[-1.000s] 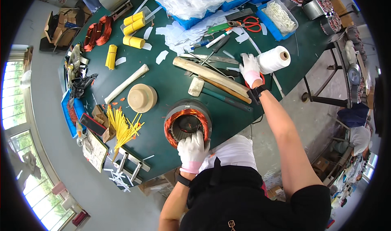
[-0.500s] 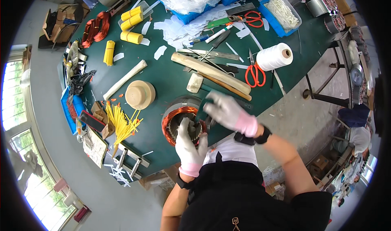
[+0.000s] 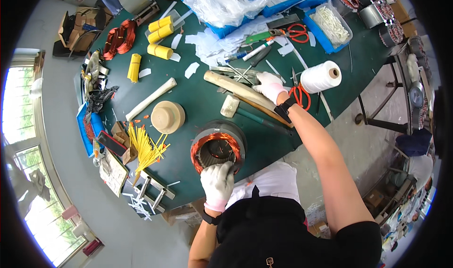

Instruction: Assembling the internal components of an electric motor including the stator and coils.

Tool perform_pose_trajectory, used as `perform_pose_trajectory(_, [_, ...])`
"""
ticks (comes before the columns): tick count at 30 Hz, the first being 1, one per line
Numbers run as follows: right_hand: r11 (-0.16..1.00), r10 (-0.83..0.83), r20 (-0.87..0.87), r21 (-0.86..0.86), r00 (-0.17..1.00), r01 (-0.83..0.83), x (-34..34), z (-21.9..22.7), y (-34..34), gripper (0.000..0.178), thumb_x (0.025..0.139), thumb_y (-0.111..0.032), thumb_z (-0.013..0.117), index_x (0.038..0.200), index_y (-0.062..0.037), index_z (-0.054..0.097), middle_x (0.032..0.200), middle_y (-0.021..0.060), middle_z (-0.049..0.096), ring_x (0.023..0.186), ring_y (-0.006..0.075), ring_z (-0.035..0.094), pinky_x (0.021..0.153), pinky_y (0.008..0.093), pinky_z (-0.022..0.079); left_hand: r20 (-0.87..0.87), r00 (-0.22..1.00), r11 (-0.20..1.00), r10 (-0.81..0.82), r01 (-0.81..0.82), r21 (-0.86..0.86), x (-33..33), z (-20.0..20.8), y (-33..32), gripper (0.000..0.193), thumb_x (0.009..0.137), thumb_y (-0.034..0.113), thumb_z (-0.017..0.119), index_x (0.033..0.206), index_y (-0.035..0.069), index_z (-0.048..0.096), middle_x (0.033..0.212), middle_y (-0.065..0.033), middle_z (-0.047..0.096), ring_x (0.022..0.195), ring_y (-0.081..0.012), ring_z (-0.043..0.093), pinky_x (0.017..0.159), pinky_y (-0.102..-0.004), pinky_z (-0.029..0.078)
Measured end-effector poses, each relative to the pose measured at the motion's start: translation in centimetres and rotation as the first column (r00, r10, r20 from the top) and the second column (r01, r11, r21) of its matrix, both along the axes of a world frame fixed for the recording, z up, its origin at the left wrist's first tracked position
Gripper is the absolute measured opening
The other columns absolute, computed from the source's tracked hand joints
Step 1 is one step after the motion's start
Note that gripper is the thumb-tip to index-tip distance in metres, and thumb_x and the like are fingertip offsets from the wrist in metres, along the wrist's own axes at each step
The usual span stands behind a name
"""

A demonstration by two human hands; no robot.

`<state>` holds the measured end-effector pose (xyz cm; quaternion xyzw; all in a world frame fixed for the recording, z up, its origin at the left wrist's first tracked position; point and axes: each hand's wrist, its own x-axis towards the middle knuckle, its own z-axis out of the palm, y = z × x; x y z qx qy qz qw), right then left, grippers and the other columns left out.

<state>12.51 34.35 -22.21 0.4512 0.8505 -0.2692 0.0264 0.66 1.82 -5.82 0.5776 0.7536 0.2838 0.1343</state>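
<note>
Gleaming copper windings ring the steel stator.

On the green table: 1 stator w/ copper windings, 1 white thread spool, 2 prs red-handled scissors, 1 mallet, 4 yellow rolls approx., 1 round wooden cap, 2 blue trays, 1 bunch yellow strips, 2 white-gloved hands: left hand, right hand.

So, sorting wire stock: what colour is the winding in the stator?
Coppery orange winding, clearest in the head view.
</note>
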Motion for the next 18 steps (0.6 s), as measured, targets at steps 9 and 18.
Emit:
perform_pose_trajectory(9, [0.977,-0.199,-0.495,-0.172,0.846,0.129,-0.2,5.6,-1.5,0.023,0.1,-0.017,0.051,0.116,-0.0024,0.057,0.097,0.022,0.068,0.094,0.0414,0.067,0.083,0.0468,0.051,0.047,0.988,0.977,0.148,-0.153,0.145,0.1,-0.2,-2.0,0.033,0.071,-0.001,0.065,0.103,0.005,0.069,0.09,-0.0075,0.07,0.085,-0.0265,0.066,0.085,-0.0411,0.049])
perform_pose_trajectory(18, [0.934,0.027,-0.493,-0.298,0.87,-0.198,9.5,8.5,-16.1,0.026,0.1,-0.01,0.051,0.122,0.0001,0.062,0.102,0.0121,0.064,0.085,0.0205,0.063,0.082,0.0329,0.051,0.117,0.783,0.788,0.611,-0.616,0.01,2.9,-1.7,-14.7,0.026,0.086,-0.006,0.057,0.109,0.002,0.066,0.104,-0.0155,0.067,0.099,-0.0349,0.063,0.089,-0.0435,0.049])
